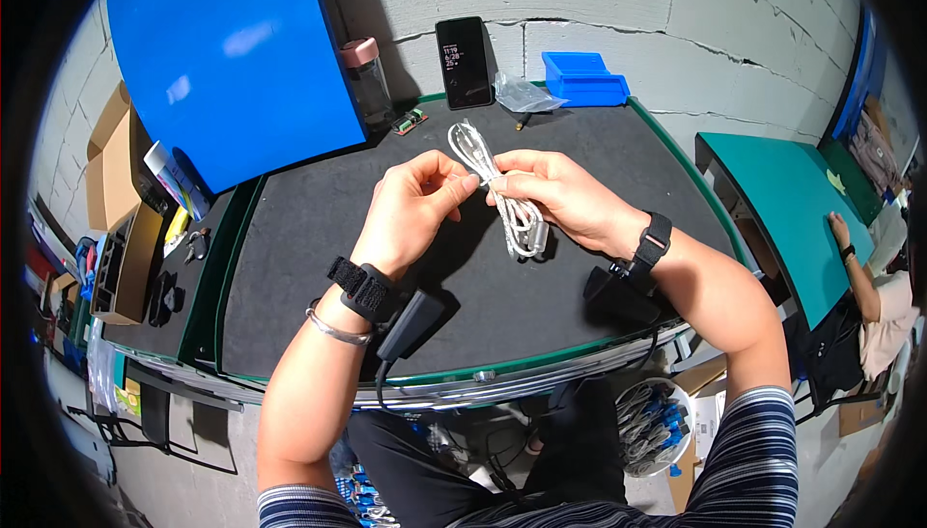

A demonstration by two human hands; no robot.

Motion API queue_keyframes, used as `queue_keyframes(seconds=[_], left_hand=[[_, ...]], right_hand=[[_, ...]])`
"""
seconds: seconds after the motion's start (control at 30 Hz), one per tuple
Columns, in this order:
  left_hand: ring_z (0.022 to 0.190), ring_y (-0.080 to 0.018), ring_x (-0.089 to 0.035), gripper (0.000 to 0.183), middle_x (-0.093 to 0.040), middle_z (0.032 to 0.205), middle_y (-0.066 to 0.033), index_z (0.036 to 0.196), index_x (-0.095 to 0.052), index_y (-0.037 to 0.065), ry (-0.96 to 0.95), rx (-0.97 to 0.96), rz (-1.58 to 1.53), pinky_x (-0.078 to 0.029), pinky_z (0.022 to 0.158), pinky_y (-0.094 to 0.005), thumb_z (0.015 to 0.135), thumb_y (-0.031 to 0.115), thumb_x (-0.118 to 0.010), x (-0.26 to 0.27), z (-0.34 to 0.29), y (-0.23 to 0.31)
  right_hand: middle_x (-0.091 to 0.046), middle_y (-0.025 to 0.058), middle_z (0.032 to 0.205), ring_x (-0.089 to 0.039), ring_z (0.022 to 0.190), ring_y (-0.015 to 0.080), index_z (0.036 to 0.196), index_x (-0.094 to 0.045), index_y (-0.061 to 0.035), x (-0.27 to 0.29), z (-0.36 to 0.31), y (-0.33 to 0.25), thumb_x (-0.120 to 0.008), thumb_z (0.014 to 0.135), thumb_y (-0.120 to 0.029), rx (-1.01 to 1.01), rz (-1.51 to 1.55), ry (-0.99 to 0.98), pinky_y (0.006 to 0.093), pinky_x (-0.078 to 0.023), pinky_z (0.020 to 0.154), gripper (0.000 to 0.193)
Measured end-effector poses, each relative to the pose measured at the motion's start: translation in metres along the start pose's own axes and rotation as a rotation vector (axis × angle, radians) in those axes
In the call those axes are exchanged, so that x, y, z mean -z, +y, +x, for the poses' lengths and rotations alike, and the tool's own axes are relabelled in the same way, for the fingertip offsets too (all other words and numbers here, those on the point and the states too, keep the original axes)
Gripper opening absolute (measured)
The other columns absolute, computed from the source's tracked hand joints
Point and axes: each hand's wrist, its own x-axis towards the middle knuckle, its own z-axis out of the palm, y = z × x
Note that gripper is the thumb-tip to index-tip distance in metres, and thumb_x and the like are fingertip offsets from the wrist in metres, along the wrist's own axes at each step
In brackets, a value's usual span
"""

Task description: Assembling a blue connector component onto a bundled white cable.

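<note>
A pale grey cable point(521, 214) is folded into a long bundle, held above the dark mat of the workbench. My right hand point(555, 190) grips the bundle round its middle, with the thumb on top. Loops stick out at the far end, and a thick grey cylinder on the cable shows at the near end. My left hand point(425, 190) is closed in a pinch, thumb and forefinger against the bundle's waist. Something small and dark shows there, but what these fingertips hold is hidden. Black straps circle both wrists, each with a black device beside it.
Along the bench's back edge stand a bottle point(367, 79), a phone point(464, 63), a clear plastic bag point(526, 94) and a blue bin point(584, 81). A small circuit board point(409, 122) lies nearby. A bucket of cables point(657, 427) stands below. Another person's arm point(855, 267) rests at the right-hand table.
</note>
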Motion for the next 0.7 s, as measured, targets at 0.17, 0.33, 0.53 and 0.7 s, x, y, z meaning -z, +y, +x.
queue_keyframes(seconds=[0.17, 0.33, 0.53, 0.7], left_hand=[[0.067, -0.0063, -0.053, 0.018, -0.061, 0.078, 0.0018, 0.09, -0.065, 0.004, -0.093, 0.207, -0.26, -0.043, 0.064, -0.0205, 0.09, 0.021, -0.069, 0.0053, 0.0014, -0.0007], [0.066, -0.0052, -0.052, 0.016, -0.061, 0.075, 0.0029, 0.091, -0.067, 0.006, -0.034, 0.149, -0.333, -0.042, 0.063, -0.0199, 0.09, 0.022, -0.069, 0.0015, 0.0018, -0.0006], [0.066, -0.0044, -0.051, 0.013, -0.06, 0.074, 0.0035, 0.09, -0.067, 0.006, 0.06, 0.088, -0.177, -0.041, 0.063, -0.0203, 0.089, 0.019, -0.07, 0.0033, 0.0023, -0.0029], [0.066, -0.005, -0.05, 0.013, -0.059, 0.072, 0.0036, 0.085, -0.067, 0.005, 0.038, 0.116, -0.074, -0.04, 0.063, -0.0209, 0.087, 0.016, -0.072, 0.0037, 0.002, -0.0028]], right_hand=[[-0.064, 0.0007, 0.101, -0.058, 0.088, 0.0032, 0.125, -0.053, 0.0, -0.0017, 0.0011, 0.0016, -0.06, 0.096, -0.022, 0.04, -0.013, -0.002, 0.0192, -0.047, 0.075, 0.038], [-0.063, 0.0013, 0.1, -0.056, 0.081, 0.0037, 0.125, -0.052, -0.0007, -0.0006, 0.0017, -0.0007, -0.057, 0.097, -0.022, 0.07, 0.03, 0.033, 0.0201, -0.046, 0.07, 0.036], [-0.062, 0.0032, 0.102, -0.058, 0.085, 0.0059, 0.126, -0.05, -0.0008, -0.0018, -0.0006, -0.0027, -0.057, 0.097, -0.022, 0.047, 0.083, -0.004, 0.0212, -0.047, 0.074, 0.036], [-0.062, 0.0035, 0.103, -0.058, 0.088, 0.0055, 0.129, -0.046, -0.0008, -0.0018, -0.0004, 0.0003, -0.059, 0.097, -0.021, 0.046, 0.081, 0.045, 0.0213, -0.048, 0.076, 0.04]])
